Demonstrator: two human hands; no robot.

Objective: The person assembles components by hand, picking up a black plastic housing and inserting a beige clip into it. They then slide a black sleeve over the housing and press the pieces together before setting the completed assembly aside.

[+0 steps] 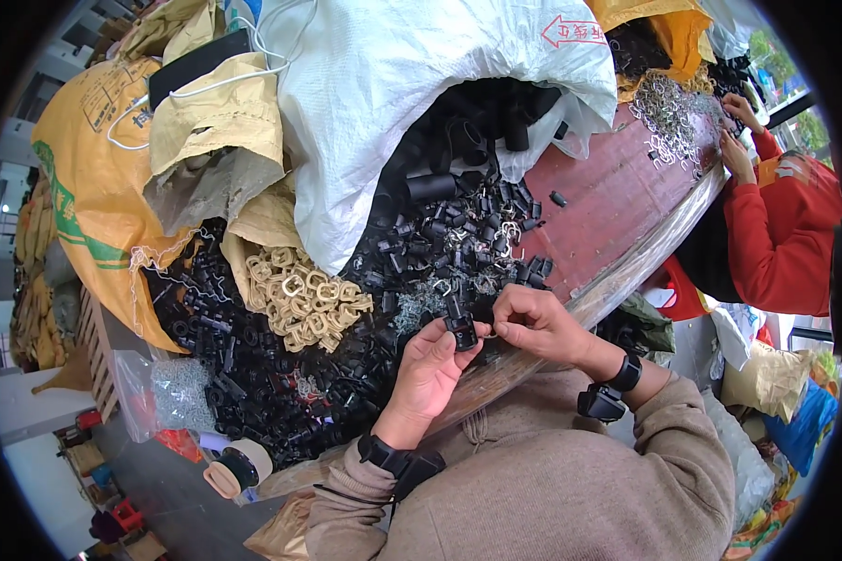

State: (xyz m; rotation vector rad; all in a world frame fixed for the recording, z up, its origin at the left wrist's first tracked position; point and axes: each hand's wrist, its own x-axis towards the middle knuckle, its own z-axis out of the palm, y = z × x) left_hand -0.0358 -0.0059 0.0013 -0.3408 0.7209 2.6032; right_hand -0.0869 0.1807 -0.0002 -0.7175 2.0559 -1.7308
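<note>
My left hand (428, 372) grips a small black plastic part (459, 323) between thumb and fingers, held upright over the table's near edge. Close beside it, my right hand (544, 327) is closed in a pinch, its fingertips almost touching the part. Whatever lies in that pinch is too small to name. Beyond both hands spreads a heap of small black plastic parts (458, 224), with a cluster of thin silvery metal pieces (419, 307) just past my left fingers. Cream-coloured plastic rings (304, 297) spill from a paper sack to the left.
A large white woven sack (374, 84) of black parts covers the table's far side, beside a yellow sack (94, 187). Metal hooks (669, 117) lie on the reddish tabletop (585, 220). At the right, a person in red (781, 234) works there. A tape roll (239, 467) sits front left.
</note>
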